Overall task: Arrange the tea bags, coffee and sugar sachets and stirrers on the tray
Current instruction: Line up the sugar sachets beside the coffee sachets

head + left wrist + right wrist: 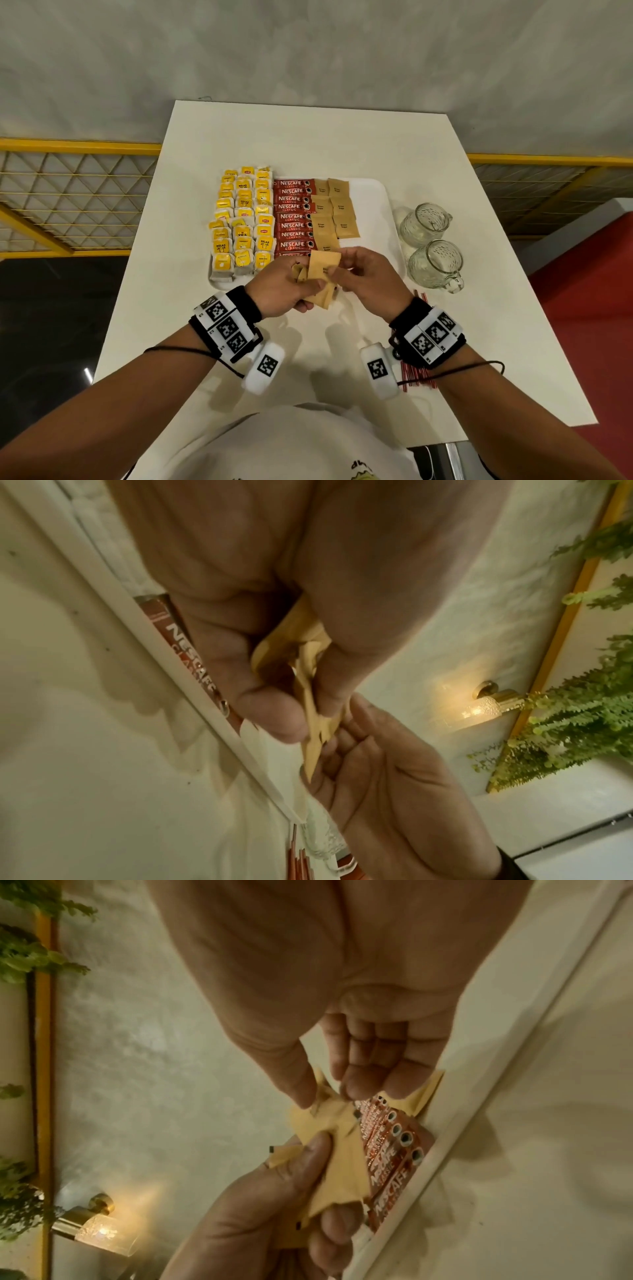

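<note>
A white tray (380,195) holds rows of yellow tea bags (241,222), a column of red coffee sachets (293,219) and brown sugar sachets (337,212). Above the tray's near edge my left hand (291,291) grips a small bunch of brown sugar sachets (320,294) (308,669). My right hand (363,277) pinches the top sachet (323,265) (329,1123) of that bunch between thumb and fingers. Red stirrers (419,373) lie on the table under my right wrist, partly hidden by it.
Two clear glass mugs (426,222) (436,265) stand on the white table (308,137) right of the tray. The tray's right part is bare. Yellow railings run along both sides beyond the table.
</note>
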Demonstrator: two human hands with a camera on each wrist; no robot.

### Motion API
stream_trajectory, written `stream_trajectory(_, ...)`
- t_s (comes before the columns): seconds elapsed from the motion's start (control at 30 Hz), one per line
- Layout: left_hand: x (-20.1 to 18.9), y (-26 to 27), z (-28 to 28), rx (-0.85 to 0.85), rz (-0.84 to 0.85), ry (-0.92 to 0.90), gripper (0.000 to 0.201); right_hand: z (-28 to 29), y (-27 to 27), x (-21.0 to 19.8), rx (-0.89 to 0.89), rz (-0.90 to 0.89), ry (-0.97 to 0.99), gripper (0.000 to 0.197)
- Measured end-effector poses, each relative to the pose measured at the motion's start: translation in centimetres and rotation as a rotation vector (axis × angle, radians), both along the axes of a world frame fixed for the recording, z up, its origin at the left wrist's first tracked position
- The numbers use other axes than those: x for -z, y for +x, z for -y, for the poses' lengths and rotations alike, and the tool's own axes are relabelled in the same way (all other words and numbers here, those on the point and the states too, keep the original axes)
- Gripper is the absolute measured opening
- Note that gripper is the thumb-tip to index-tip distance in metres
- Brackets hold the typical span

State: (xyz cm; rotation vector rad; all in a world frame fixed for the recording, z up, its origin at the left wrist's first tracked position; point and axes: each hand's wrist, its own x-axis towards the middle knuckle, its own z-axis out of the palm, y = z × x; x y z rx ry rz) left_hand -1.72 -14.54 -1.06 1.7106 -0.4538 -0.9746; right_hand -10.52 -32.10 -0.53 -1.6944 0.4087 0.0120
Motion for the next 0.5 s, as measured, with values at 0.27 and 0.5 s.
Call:
stream_trajectory(0.27,0.0,0.3,0.7,-0.054,-0.066,0.036,0.020,3.9,1.7,0.3,0.016,-0.063,-0.380,0.022)
stream_trajectory(0.5,-0.3,0.5,0.8,-0.049,-0.078,0.042,0.027,7.1,4.5,0.8,0.012,-0.228,-0.642,0.029)
